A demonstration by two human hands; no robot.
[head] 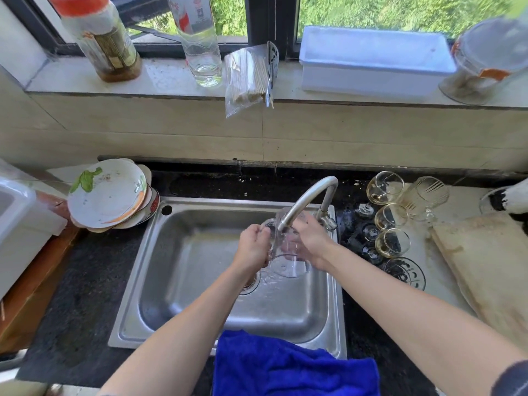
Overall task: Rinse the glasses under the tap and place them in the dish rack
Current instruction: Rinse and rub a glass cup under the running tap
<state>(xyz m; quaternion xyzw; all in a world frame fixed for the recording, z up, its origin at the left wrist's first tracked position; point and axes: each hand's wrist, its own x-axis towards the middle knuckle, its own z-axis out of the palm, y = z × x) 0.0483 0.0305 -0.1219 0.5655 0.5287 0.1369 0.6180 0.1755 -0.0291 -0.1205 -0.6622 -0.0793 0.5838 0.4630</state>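
Under the curved brushed-steel tap point(310, 194), the left hand point(253, 248) and right hand point(312, 243) both curl round a smooth, clear round glass point(289, 265) above the square stainless sink point(185, 252), with more stemmed glasses point(391, 216) resting on the dark speckled stone surface point(85, 295) below a sunlit window point(400, 12).

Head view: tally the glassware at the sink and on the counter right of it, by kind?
Clear glass under the tap: 1
Stemmed glasses lying on their sides: 3
Ribbed glass: 1
Patterned glass dish: 1
Total: 6
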